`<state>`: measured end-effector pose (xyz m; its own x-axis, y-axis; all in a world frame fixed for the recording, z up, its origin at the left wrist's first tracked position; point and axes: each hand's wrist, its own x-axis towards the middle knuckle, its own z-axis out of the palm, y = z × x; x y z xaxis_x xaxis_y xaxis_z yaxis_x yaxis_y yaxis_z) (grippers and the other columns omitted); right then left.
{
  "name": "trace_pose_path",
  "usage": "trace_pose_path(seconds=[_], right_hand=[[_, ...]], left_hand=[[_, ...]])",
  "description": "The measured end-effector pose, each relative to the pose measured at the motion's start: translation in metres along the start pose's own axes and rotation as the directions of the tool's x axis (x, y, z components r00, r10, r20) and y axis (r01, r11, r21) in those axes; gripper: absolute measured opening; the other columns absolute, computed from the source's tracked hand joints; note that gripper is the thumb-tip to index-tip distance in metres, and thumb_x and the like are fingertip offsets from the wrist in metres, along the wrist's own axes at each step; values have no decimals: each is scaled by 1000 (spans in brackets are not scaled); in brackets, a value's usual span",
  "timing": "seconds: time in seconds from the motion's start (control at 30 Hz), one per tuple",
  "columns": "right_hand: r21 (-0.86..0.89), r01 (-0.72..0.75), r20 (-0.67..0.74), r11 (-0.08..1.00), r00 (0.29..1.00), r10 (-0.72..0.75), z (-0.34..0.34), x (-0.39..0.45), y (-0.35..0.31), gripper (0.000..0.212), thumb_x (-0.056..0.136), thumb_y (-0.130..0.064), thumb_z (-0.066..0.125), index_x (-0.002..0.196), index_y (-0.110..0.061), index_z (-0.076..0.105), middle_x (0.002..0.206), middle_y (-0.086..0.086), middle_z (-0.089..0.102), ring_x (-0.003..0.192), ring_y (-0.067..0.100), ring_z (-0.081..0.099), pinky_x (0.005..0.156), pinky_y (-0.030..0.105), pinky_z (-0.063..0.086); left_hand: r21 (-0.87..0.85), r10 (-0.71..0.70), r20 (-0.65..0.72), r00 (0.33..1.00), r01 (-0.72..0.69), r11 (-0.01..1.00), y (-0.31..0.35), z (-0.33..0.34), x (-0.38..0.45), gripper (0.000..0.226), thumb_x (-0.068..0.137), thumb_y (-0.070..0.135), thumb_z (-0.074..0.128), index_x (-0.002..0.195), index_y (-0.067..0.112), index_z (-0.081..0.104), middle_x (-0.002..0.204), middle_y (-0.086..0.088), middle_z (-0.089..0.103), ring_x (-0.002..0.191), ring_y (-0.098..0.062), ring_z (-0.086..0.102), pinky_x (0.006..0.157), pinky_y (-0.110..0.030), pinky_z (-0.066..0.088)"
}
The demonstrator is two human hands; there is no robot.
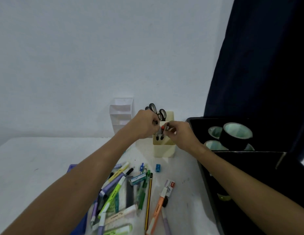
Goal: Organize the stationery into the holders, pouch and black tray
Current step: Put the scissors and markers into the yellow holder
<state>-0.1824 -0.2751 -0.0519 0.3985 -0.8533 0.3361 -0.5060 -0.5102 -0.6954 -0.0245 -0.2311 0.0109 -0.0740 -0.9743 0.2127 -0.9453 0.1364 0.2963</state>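
White table (46, 158) fills the lower part of the head view and meets a plain pale wall (97, 48) at the back; a dark blue curtain (266, 56) hangs down the right side. Against the wall stands a clear tiered holder (120, 114), and just beside it, to the right, a cream holder (163, 148) with black-handled scissors (158, 111) standing in its rear compartment. Both hands meet over the front compartment of the cream holder. The left hand (146, 124) has its fingers curled around a few dark pens (159, 134) that point down into that compartment. The right hand (180, 133) pinches something small at the red top of one pen; what exactly it holds is too blurred to tell. On the right edge of the table sits the black tray (205, 167), with rolls of black tape (236, 134) in its far section. Nearer the camera, a loose heap of highlighters (114, 192) and pens lies on the table, partly over a blue pouch (80, 223). A striped pencil (148, 200) and an orange pen (156, 211) lie beside the heap, and a small blue sharpener (158, 167) stands apart, in front of the cream holder.
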Motion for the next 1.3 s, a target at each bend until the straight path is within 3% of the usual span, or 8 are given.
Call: trace_pose_path(seconds=[0.1,0.23,0.43,0.53,0.73,1.0,1.17,1.3], right_hand=[[-44,-3,29,999,1000,5,10,-3,0,16,86,-13,66,100,-10,73,84,-1,67,69,9,56,65,18,42],[-129,-4,28,992,1000,7,21,-7,-1,16,86,-15,67,100,-10,73,89,5,69,72,12,53,69,19,39],[-106,21,68,994,998,-14,27,-14,-6,15,89,-11,64,101,-10,73,81,-7,58,66,0,48,62,3,34],[-158,15,106,987,994,2,33,-13,-4,16,90,-14,62,102,-11,72,89,1,67,75,9,52,70,19,40],[-213,20,133,977,991,9,40,-16,-2,17,90,-12,61,102,-11,73,97,8,71,85,20,61,78,30,51],[-177,-10,145,984,989,36,31,-11,-5,45,81,-15,73,124,-16,62,104,1,63,80,12,54,79,27,52],[-160,123,126,979,987,-103,21,-8,-30,63,70,-25,82,127,-16,58,99,-3,54,72,4,44,70,21,40],[-144,271,171,952,954,-245,29,-8,-58,53,75,-26,78,124,-16,61,99,-6,53,69,1,42,69,20,38]], left_hand=[[-4,19,9,1000,-19,1000,-5,9,-5,24,87,29,63,86,8,74,81,-6,71,75,-20,63,68,-29,51],[-23,-2,37,999,2,1000,-13,19,-10,28,89,31,60,80,8,73,73,-7,69,64,-21,61,60,-31,50],[-25,-19,79,997,21,999,-19,28,-17,22,85,20,63,65,11,60,56,5,48,51,-13,43,47,-19,29],[-27,15,90,996,-13,1000,-20,35,-21,17,86,24,64,75,12,69,65,1,57,59,-15,48,49,-16,29],[-3,15,97,995,-15,1000,-23,43,-23,19,87,22,61,92,9,75,76,-5,65,65,-15,50,59,-21,33],[32,-27,138,990,23,999,-32,34,-24,35,85,17,63,120,13,65,105,-3,68,93,-17,61,74,-20,40],[-9,-91,71,993,92,996,-47,3,-36,37,84,18,61,121,14,64,99,1,68,81,-10,56,75,-19,42],[15,-162,50,985,162,987,-58,-19,-53,33,87,19,62,120,15,65,105,-1,67,84,-11,56,75,-19,41]])
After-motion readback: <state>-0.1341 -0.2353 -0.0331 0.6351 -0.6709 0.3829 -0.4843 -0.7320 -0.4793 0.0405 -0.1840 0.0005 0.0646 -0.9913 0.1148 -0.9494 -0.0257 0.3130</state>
